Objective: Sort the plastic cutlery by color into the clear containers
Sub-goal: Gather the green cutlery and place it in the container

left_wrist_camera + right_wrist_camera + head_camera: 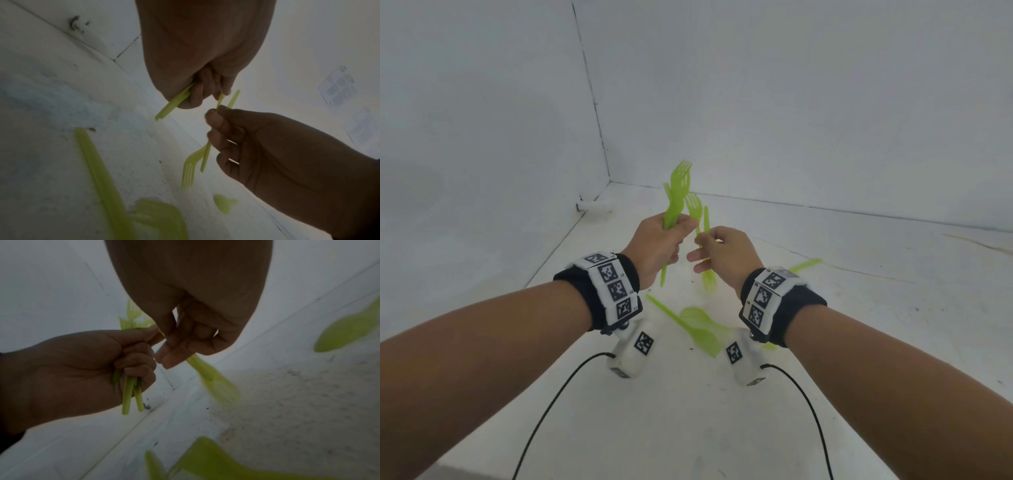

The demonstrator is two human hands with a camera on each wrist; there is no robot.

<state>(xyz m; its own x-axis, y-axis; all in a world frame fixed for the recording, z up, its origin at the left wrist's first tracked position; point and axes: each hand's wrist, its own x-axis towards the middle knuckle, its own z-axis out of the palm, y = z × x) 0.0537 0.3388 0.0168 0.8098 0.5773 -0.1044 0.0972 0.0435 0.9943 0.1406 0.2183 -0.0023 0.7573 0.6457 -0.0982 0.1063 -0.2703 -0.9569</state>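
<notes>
My left hand (671, 236) is raised above the white table and grips a bundle of green plastic forks (678, 192), tines up; their handles (172, 104) stick out below the fist. Close beside it, my right hand (707, 248) pinches two green forks (709, 281), one with tines hanging down (188, 170) and one pointing up. The two hands almost touch. In the right wrist view my left hand (133, 356) holds the handles (131, 395). No clear containers are in view.
More green cutlery (700, 327) lies on the white table (859, 342) below my hands, including a spoon and a long handle. Another green piece (804, 264) lies to the right. White walls meet in a corner at the back left.
</notes>
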